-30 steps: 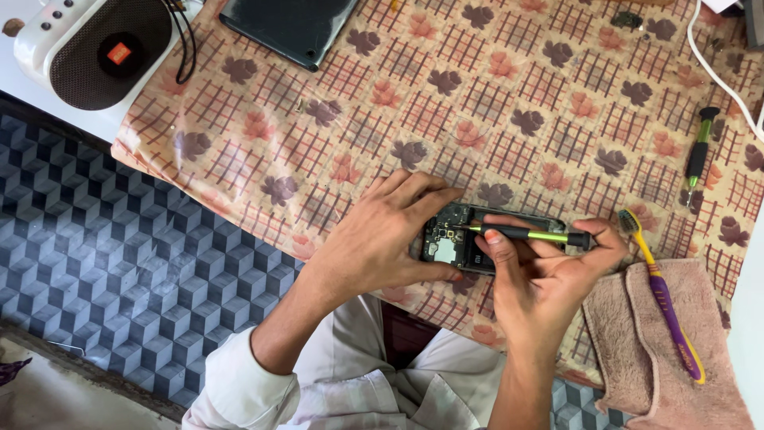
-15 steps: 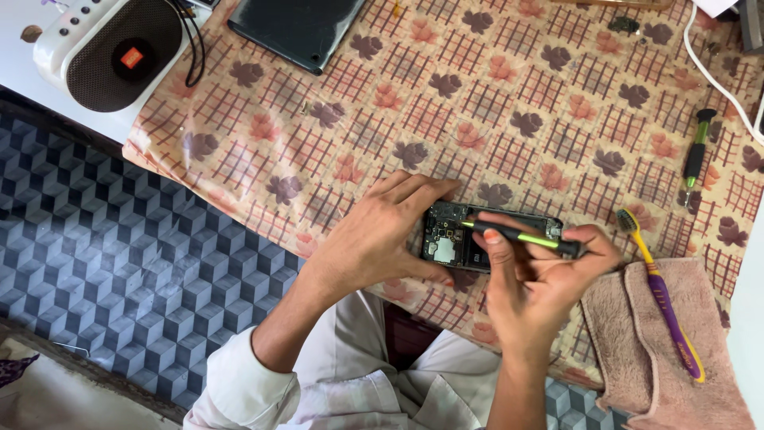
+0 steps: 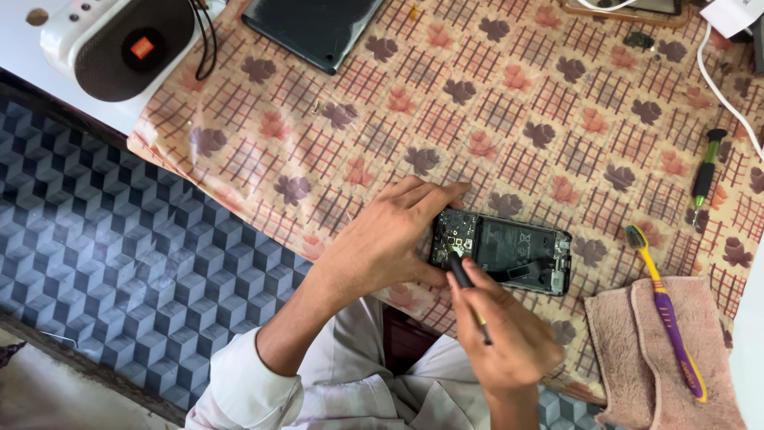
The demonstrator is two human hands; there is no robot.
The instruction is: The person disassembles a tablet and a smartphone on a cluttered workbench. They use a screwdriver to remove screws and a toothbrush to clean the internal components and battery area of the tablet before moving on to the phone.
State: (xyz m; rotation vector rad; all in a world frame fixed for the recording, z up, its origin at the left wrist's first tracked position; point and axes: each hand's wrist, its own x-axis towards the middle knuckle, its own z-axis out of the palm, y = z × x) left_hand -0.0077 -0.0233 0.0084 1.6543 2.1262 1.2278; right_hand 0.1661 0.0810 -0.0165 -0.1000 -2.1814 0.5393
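Observation:
An opened phone (image 3: 509, 251) with its back cover off lies on the patterned tablecloth (image 3: 493, 119), showing the board and battery. My left hand (image 3: 390, 235) rests on the phone's left end, with fingers over its top corner and the thumb beneath. My right hand (image 3: 505, 334) is closed around a slim black-tipped screwdriver (image 3: 460, 275). Its tip touches the lower left part of the phone's board.
A purple and yellow toothbrush (image 3: 668, 318) lies across a pink cloth (image 3: 660, 358) at the right. A green and black screwdriver (image 3: 704, 177) and a white cable (image 3: 720, 87) sit further right. A dark tablet (image 3: 314, 28) and a white speaker (image 3: 119, 48) are at the top left.
My right hand has moved off the phone's middle and down toward me. The screwdriver has swung from lying level across the phone to standing steeply with its tip on the phone's left part.

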